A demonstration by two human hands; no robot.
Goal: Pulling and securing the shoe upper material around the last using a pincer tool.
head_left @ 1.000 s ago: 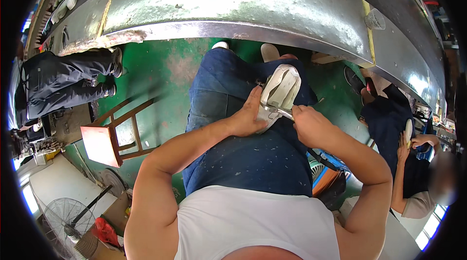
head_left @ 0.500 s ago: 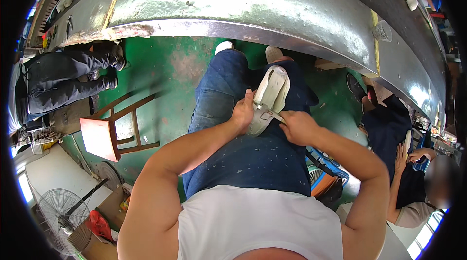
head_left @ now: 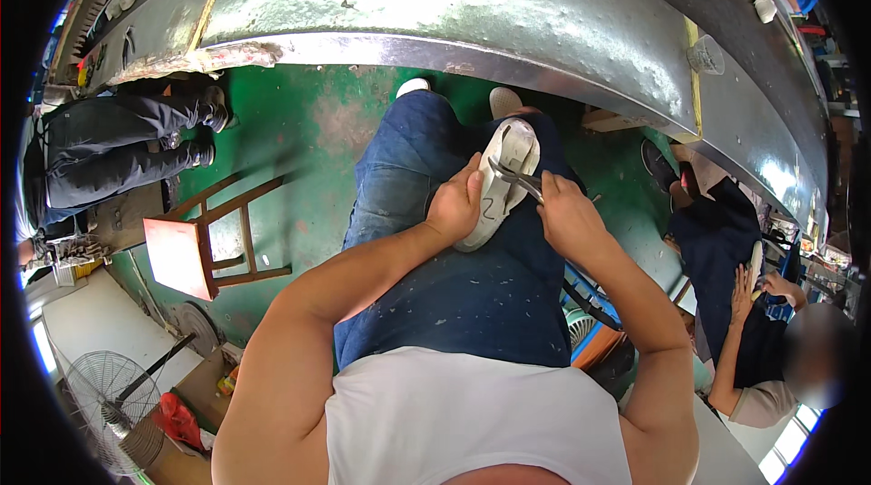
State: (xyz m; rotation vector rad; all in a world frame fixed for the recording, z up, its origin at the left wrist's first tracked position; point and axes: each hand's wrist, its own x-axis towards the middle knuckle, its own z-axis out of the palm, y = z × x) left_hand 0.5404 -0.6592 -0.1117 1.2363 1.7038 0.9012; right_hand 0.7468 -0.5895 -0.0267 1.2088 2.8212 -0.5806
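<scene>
A whitish shoe [head_left: 486,214] lies bottom up across my blue-clothed lap, its open edge and a dark handwritten mark facing me. My left hand [head_left: 455,204] is closed round its left side, thumb pressed along the edge. In my right hand [head_left: 573,217] is a pair of metal pincers [head_left: 518,179], fingers wrapped round the handles. The curved jaws reach over the shoe's far half and touch its left rim. Whether they grip the material is too small to tell.
A long metal-topped bench [head_left: 435,4] runs ahead of me, with a clear plastic cup [head_left: 706,56] on its right part. A wooden stool [head_left: 181,258] stands left, near a floor fan [head_left: 113,399]. Another person [head_left: 726,240] sits at right; dark-trousered legs [head_left: 127,145] show at left.
The pincers have moved from the shoe's near part to its far half, jaws now at the left rim. My right hand has risen with them; my left hand has shifted slightly up the shoe.
</scene>
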